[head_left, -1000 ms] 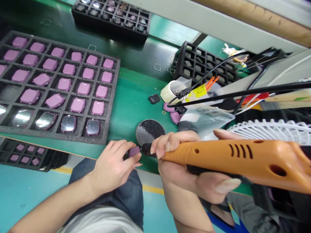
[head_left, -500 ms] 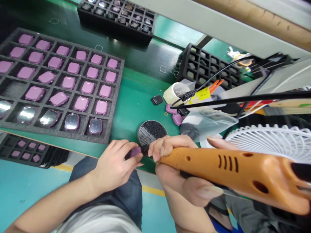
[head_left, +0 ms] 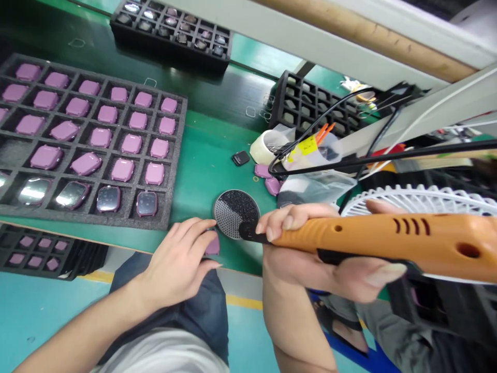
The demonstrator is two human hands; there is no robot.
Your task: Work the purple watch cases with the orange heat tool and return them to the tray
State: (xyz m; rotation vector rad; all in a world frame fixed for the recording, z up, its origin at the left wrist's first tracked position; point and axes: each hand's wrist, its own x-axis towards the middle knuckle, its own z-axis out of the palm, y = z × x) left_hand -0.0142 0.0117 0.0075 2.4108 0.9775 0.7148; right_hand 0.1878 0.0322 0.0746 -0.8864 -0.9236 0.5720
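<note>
My left hand point(head_left: 184, 259) grips a purple watch case point(head_left: 212, 245) at the front edge of the green bench, its fingers over the top and partly hiding it. In my right hand point(head_left: 298, 223) is an orange electric screwdriver point(head_left: 373, 235), lying nearly level with its handle to the right. Its black nose point(head_left: 252, 231) overlaps the lower right rim of a round dish, and the bit itself is not visible. Small black pieces, probably screws, cover part of that dish point(head_left: 229, 217), whose floor is dimpled. The watch case sits just left of and below the dish.
A grey foam tray point(head_left: 176, 155) on the left holds many purple watch cases. Further black trays point(head_left: 171, 44) stand behind. To the right are a tape roll point(head_left: 261, 147), loose purple cases point(head_left: 273, 185), cables and a white fan guard point(head_left: 415, 199). Another person's leg point(head_left: 380, 326) shows below.
The screwdriver has moved right, and its nose has drawn away from the watch case to the dish's rim. My left hand still holds the case. The view has shifted slightly.
</note>
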